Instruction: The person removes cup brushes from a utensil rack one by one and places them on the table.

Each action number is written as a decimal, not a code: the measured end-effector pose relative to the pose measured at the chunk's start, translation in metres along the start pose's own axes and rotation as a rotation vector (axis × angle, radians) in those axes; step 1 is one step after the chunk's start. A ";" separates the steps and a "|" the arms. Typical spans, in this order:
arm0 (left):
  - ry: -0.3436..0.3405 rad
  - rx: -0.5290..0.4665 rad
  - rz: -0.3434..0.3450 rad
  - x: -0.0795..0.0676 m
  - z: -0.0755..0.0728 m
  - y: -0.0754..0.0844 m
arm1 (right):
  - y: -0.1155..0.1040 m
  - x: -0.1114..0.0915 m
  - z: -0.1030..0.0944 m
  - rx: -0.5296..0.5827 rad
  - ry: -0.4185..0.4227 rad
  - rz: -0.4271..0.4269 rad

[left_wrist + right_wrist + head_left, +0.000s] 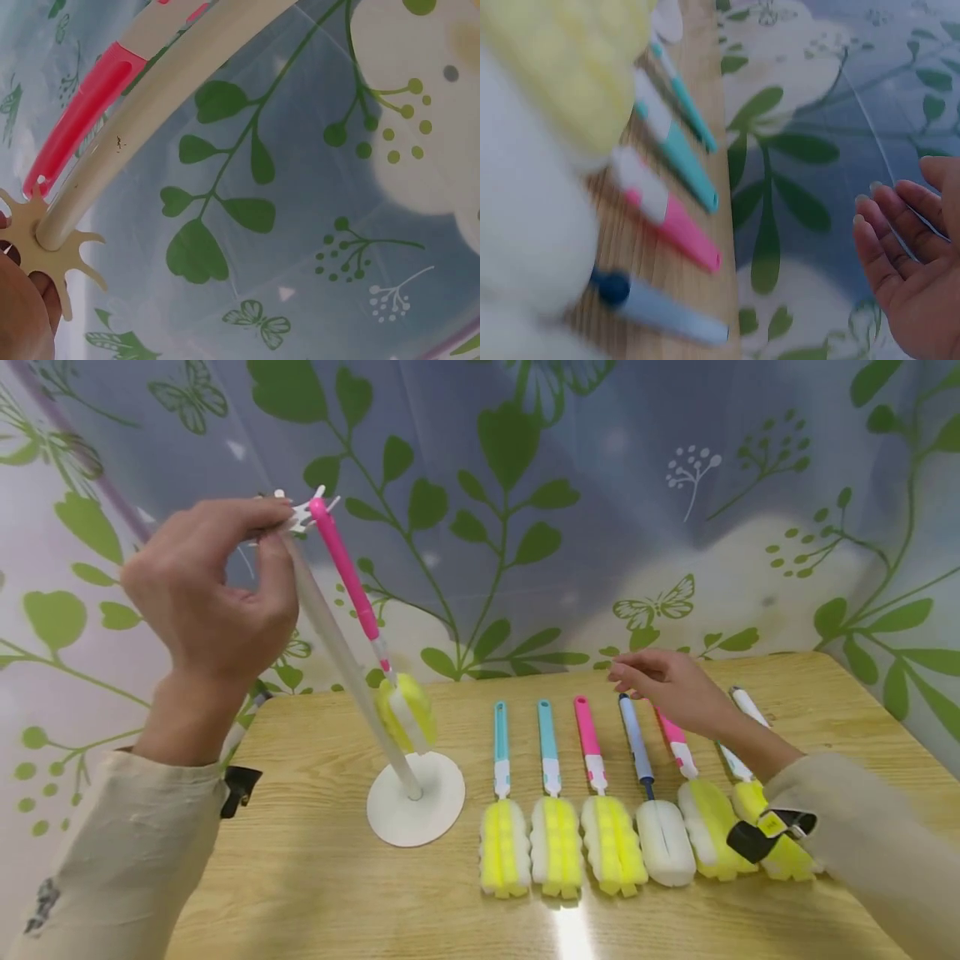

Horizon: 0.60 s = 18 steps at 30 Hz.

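Note:
At the upper left of the head view, my left hand (217,577) pinches the hooked top of a white hook stand (341,656). From one of its hooks hangs a bottle brush with a pink handle (347,572) and a yellow-and-white sponge head. The left wrist view shows the star-shaped hook top (75,251) beside my fingers. My right hand (671,685) hovers over the handles on the right, near a blue-handled brush (636,739) with a white sponge head. In the right wrist view, its fingers are loosely bent with nothing in them.
Several sponge brushes lie in a row on the wooden table (300,860), including two with teal handles (501,735) and a pink one (587,727). The stand's round white base (435,818) is left of them. A leaf-patterned curtain (600,485) hangs behind the table.

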State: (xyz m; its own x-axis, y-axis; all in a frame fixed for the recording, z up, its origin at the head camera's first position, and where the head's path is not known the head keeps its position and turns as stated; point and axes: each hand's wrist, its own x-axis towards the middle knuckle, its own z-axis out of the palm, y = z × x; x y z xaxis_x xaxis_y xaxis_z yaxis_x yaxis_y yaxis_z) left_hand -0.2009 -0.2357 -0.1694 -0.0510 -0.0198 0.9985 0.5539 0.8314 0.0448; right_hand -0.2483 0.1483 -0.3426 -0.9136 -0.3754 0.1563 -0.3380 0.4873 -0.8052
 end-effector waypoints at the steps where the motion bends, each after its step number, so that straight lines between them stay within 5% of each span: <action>1: -0.010 0.002 0.001 0.000 0.000 0.000 | -0.006 0.005 0.006 0.019 -0.007 -0.020; 18: -0.126 -0.189 0.007 0.008 -0.006 -0.006 | -0.113 0.065 0.099 0.302 -0.046 -0.303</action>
State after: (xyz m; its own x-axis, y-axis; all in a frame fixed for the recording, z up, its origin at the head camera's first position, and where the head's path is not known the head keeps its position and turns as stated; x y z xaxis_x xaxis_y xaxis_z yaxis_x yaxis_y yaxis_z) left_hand -0.1996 -0.2445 -0.1619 -0.1438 0.0650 0.9875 0.7000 0.7121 0.0550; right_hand -0.2471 -0.0091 -0.2976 -0.7697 -0.5040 0.3919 -0.5023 0.0991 -0.8590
